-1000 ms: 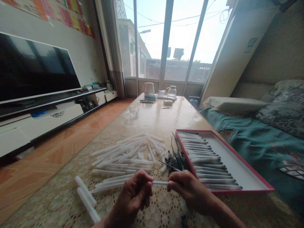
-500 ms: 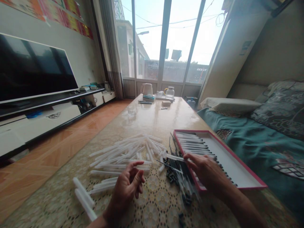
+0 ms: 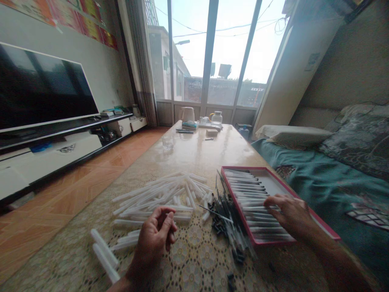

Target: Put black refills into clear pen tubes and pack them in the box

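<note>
My right hand (image 3: 287, 209) is over the red-rimmed box (image 3: 316, 215), its fingertips closed on the dark end of a white pen (image 3: 255, 209). A row of similar white pens (image 3: 246, 186) with dark ends lies side by side in the box. My left hand (image 3: 158, 231) hovers above the patterned tablecloth, fingers curled and thumb pressed to them; whatever is inside is hidden. Beyond it spreads a pile of white translucent pen barrels (image 3: 164, 192). Between pile and box lie thin dark pen refills (image 3: 225, 207) and small black caps (image 3: 217, 225).
Several loose barrels (image 3: 105, 253) lie at the near left of the table. Farther back stand a clear glass (image 3: 167, 142), a kettle (image 3: 187, 114), a glass jug (image 3: 216, 117) and a small box (image 3: 212, 132). A sofa (image 3: 291, 158) runs along the right side.
My right hand has moved right, from the box's left edge to over the row, bringing the pen in. My left hand has shifted slightly left, its fingers curled tighter.
</note>
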`<state>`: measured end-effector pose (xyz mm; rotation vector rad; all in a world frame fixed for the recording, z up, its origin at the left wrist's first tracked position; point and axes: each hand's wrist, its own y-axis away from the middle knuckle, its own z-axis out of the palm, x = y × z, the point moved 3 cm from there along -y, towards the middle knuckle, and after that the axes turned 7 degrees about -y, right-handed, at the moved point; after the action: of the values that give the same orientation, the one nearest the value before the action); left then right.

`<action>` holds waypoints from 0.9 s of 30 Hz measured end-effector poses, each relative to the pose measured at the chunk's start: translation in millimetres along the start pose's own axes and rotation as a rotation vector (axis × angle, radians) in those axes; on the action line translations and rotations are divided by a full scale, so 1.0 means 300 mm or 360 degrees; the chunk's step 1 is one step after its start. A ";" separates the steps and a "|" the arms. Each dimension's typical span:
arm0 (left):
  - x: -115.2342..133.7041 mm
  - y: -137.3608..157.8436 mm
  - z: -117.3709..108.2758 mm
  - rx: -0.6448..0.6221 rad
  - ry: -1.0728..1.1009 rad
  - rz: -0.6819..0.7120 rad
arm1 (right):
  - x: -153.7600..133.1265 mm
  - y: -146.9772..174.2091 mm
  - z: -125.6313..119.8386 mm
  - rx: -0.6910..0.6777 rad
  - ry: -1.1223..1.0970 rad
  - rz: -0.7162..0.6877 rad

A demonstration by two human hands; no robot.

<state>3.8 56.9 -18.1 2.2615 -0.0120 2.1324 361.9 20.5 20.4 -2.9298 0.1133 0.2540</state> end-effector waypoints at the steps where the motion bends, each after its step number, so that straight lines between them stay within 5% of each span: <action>1: 0.000 0.003 -0.002 0.0017 -0.0039 0.0000 | 0.000 -0.002 0.004 -0.0003 0.0007 0.0010; 8: -0.017 0.007 -0.006 -0.0013 -0.0301 -0.0059 | -0.167 -0.036 0.007 0.0343 -0.0388 -0.0196; 15: -0.031 -0.007 -0.018 0.0039 -0.0199 0.0020 | -0.475 -0.080 0.140 0.0107 -0.0623 -0.0328; 27: -0.028 0.006 0.006 -0.0061 -0.0244 0.0047 | -0.596 -0.256 0.217 0.0197 -0.0475 -0.0090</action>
<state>5.1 54.9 -26.5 2.4108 -0.0903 1.9488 182.9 119.2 3.8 -2.7310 0.0009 0.6453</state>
